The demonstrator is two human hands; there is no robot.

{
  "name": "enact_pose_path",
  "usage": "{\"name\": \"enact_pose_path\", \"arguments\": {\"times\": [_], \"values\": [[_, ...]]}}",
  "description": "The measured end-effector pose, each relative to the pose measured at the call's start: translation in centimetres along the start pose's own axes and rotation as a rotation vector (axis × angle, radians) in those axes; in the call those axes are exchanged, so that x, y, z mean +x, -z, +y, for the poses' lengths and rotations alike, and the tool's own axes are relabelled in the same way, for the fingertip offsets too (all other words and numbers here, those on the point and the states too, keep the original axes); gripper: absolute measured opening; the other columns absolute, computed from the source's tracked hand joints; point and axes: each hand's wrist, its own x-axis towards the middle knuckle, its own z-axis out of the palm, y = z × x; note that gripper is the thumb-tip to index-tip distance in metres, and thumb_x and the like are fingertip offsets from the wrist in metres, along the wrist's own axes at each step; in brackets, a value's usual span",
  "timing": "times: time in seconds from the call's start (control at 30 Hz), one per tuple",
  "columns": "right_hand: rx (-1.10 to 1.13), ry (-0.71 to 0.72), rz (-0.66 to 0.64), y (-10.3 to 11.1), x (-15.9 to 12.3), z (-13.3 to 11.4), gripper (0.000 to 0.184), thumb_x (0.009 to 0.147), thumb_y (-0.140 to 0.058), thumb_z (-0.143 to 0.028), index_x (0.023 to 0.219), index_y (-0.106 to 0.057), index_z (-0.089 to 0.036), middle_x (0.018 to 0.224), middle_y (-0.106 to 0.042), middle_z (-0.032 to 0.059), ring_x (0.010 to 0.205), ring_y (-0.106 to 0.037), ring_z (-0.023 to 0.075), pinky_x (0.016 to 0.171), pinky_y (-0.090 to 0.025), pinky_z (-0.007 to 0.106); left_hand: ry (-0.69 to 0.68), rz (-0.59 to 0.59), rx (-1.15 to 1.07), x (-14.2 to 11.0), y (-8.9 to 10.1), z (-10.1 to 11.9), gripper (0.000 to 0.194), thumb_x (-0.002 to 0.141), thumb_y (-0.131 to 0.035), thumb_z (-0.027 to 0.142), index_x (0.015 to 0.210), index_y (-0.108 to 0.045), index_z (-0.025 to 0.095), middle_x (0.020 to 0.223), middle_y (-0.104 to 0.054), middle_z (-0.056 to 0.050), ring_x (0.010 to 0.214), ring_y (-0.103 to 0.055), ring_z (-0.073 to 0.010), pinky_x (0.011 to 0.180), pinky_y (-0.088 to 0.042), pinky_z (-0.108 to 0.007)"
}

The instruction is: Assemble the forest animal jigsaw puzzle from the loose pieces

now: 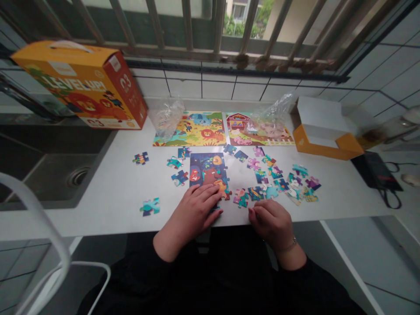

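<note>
Hiding pt of puzzle [207, 165], L hand [197, 204] flat; R hand [273, 219] curled, can't tell grip.

A partly joined puzzle [206, 162] is lying flat on the bench [111, 183], showing a dark blue scene with a red round shape at left, a brown figure in the middle and an orange one at lower right. Its right edge is showing knobs and sockets; its lower left is staying hidden. Loose pieces [256, 193] in teal, purple and blue are lying scattered to its right, several touching. Three pieces [180, 177] are sitting near its left edge, with two others [150, 206] lying farther out.
</note>
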Motion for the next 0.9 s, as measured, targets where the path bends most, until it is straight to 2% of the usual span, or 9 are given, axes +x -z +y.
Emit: {"name": "enact_pose_path", "arguments": {"times": [0.13,0.3,0.47,0.6,0.7,0.8,0.9], "values": [[0.013,-0.021,0.034,0.0,0.2,-0.4,0.019,0.100,-0.070,-0.012,0.091,-0.062,-0.026,0.088,-0.072,0.0038,0.082,-0.062,0.0217,0.077,-0.051,0.038,0.022,0.007,-0.011,0.0,-0.2,-0.1,0.040,0.108,-0.065,0.037,0.146,-0.066,0.025,0.160,-0.065,-0.010,0.147,-0.061,-0.0311,0.120,-0.043,-0.054],[-0.017,-0.052,0.053,0.2,0.1,-1.4,0.015,0.099,-0.073,-0.013,0.096,-0.066,-0.026,0.098,-0.074,0.0067,0.096,-0.066,0.0266,0.091,-0.054,0.045,0.022,-0.005,-0.013,0.0,-0.3,-0.3,0.040,0.108,-0.066,0.038,0.146,-0.068,0.025,0.160,-0.065,-0.011,0.144,-0.062,-0.0329,0.117,-0.046,-0.054],[0.002,-0.099,0.017,0.3,-0.6,-2.0,0.012,0.099,-0.073,-0.016,0.104,-0.071,-0.026,0.106,-0.076,0.0073,0.106,-0.068,0.0286,0.098,-0.054,0.048,0.009,-0.001,-0.009,-0.3,-0.4,-0.7,0.039,0.109,-0.063,0.038,0.146,-0.068,0.027,0.159,-0.066,-0.010,0.145,-0.062,-0.0320,0.116,-0.046,-0.052],[-0.015,-0.124,0.020,0.6,-0.7,-2.0,0.016,0.101,-0.071,-0.018,0.116,-0.072,-0.025,0.112,-0.076,0.0095,0.109,-0.068,0.0296,0.099,-0.054,0.049,0.016,-0.005,-0.010,-0.5,-0.3,-0.8,0.037,0.108,-0.063,0.038,0.144,-0.068,0.027,0.158,-0.067,-0.010,0.145,-0.062,-0.0319,0.115,-0.045,-0.052],[-0.031,-0.128,0.021,0.7,-0.9,-2.1,0.014,0.103,-0.069,-0.020,0.117,-0.072,-0.024,0.112,-0.076,0.0102,0.109,-0.068,0.0293,0.099,-0.054,0.048,0.018,0.002,-0.024,-0.6,-0.1,-0.7,0.036,0.109,-0.062,0.038,0.142,-0.068,0.026,0.158,-0.067,-0.010,0.146,-0.061,-0.0313,0.116,-0.044,-0.053],[-0.073,-0.144,-0.006,0.9,-0.8,-1.6,0.010,0.104,-0.067,-0.023,0.112,-0.074,-0.025,0.111,-0.077,0.0097,0.109,-0.067,0.0291,0.100,-0.053,0.048,0.021,0.001,-0.034,-0.7,0.0,-0.6,0.036,0.108,-0.062,0.036,0.142,-0.068,0.026,0.160,-0.066,-0.010,0.148,-0.060,-0.0305,0.117,-0.044,-0.054],[-0.165,-0.221,-0.036,1.3,0.3,0.5,0.012,0.104,-0.065,-0.028,0.106,-0.076,-0.024,0.109,-0.078,0.0104,0.107,-0.068,0.0299,0.102,-0.052,0.048,0.017,0.004,-0.034,-0.7,0.0,-0.6,0.036,0.108,-0.062,0.035,0.142,-0.068,0.026,0.160,-0.066,-0.010,0.149,-0.060,-0.0302,0.117,-0.044,-0.054]]}}
